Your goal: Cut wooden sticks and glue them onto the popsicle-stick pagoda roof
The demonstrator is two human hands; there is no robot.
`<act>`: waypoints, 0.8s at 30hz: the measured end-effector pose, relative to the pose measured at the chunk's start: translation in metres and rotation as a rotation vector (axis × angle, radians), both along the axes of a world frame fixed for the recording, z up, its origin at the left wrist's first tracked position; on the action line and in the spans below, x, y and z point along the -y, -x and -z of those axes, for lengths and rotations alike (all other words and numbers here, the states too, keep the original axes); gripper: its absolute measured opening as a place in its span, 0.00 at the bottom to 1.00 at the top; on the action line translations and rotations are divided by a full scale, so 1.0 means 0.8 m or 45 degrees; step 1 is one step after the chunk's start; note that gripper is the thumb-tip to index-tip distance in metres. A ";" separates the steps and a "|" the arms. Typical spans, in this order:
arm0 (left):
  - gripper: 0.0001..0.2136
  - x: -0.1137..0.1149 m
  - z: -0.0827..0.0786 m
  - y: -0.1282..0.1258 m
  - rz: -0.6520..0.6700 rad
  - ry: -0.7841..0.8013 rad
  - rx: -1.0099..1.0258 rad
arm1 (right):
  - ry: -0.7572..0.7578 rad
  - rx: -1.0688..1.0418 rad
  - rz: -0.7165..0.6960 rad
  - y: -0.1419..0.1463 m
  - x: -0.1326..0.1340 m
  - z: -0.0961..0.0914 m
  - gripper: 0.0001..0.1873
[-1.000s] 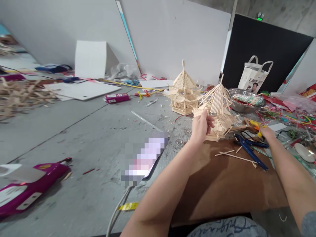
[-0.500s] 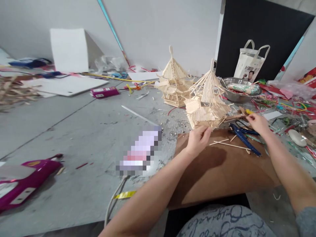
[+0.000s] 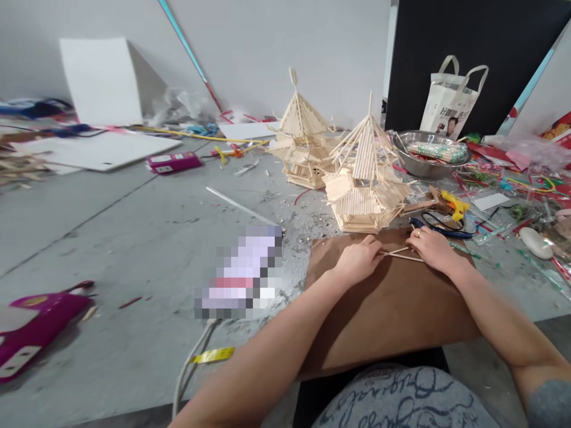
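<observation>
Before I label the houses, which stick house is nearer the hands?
The front stick house, at the far edge of the brown board; the rear house stands behind, to its left.

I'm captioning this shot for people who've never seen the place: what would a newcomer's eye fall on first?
Probably the nearer stick pagoda at the far edge of the brown board, with the farther stick pagoda behind it, to its left in the picture. Next, perhaps, the left hand and right hand over the board, thin sticks between them.
</observation>
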State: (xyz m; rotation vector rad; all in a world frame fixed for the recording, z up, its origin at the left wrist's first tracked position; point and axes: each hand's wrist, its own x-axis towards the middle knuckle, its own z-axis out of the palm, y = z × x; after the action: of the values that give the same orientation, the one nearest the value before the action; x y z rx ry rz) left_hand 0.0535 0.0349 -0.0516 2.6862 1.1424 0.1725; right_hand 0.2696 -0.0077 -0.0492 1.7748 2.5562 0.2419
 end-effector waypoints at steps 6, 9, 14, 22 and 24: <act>0.12 -0.002 0.003 -0.001 0.018 0.069 -0.070 | 0.024 -0.030 -0.014 -0.011 0.001 0.001 0.11; 0.11 -0.003 0.003 0.000 0.039 0.062 -0.068 | 0.006 0.012 -0.026 -0.008 0.002 -0.003 0.10; 0.11 -0.003 0.000 0.002 0.082 0.063 -0.055 | 0.003 0.196 -0.201 0.001 -0.003 -0.011 0.08; 0.11 -0.003 -0.001 0.004 0.087 0.074 -0.025 | 0.023 0.089 -0.450 0.011 -0.014 -0.019 0.10; 0.11 -0.003 -0.002 0.005 0.079 0.098 0.012 | 0.003 -0.316 -0.344 0.010 -0.017 -0.025 0.09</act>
State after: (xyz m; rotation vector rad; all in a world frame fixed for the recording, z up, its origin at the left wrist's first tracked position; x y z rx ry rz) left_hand 0.0496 0.0369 -0.0500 2.6463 1.0398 0.1279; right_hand 0.2616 0.0057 -0.0291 1.5414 2.9674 0.0218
